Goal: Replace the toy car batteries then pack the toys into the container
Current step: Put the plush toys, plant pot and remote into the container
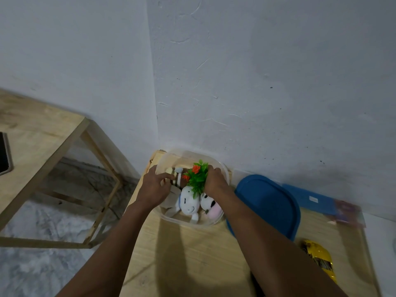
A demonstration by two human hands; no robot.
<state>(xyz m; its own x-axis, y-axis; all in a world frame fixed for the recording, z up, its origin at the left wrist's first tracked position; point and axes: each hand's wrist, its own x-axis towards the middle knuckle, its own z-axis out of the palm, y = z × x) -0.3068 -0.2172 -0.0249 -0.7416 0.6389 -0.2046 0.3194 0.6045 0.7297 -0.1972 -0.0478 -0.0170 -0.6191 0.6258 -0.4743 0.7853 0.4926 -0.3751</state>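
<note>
I'm packing – left hand (153, 186) grips a plush (176, 175), right hand (214, 181) clutches the plant (198, 179) inside the tub (225, 170). Next, I think: car (319, 259) from the bench (192, 254), then lid (270, 202).

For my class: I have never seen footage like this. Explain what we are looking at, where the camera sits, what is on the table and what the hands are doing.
There is no machine here, only a person's two bare hands. The single picture comes from a camera worn on the person's head, looking forward and down, so the arms reach in from the bottom.

On the light wooden table stands a clear plastic container in the corner by the white wall. Inside lie soft toys, among them a white plush toy with a smiling face. The right hand grips a green plastic plant with orange flowers in the container. The left hand touches a striped plush toy there.

Beside the container lies a blue plastic lid. A yellow toy car sits near the right edge, not yet packed.
</note>
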